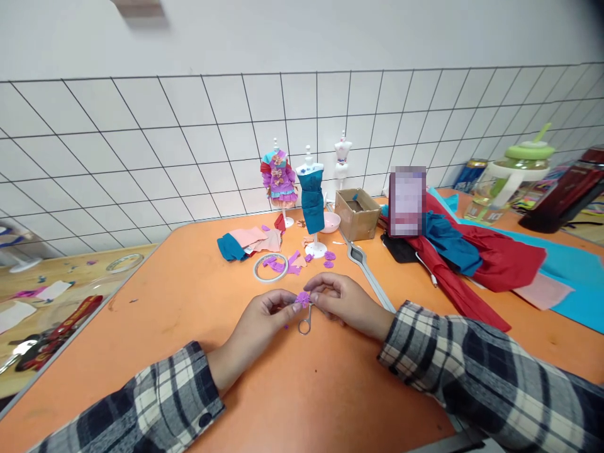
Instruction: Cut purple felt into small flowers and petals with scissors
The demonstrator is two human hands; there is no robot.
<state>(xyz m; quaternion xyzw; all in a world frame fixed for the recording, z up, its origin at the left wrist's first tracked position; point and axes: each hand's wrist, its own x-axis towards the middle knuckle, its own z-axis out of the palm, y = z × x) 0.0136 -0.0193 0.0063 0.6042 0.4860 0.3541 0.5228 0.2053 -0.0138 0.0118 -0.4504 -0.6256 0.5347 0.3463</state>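
Between my two hands is a small crinkled purple flower [302,299]. My left hand [268,314] pinches its left side between thumb and fingers. My right hand [340,299] has its thumb and fingertips closed at the flower's right edge. Small metal scissors [304,326] show below the flower, one finger ring toward me; their blades are hidden near my fingers. Just beyond lie purple scraps [295,263], round purple pieces [329,256] and a roll of tape [270,268].
A small dress form [311,201] in teal cloth stands behind, between a ruffled purple-dressed form [282,182] and a white one [342,154]. To the right are a cardboard box [358,217], a phone [406,202], red cloth [500,251] and a green-lidded jug [514,170].
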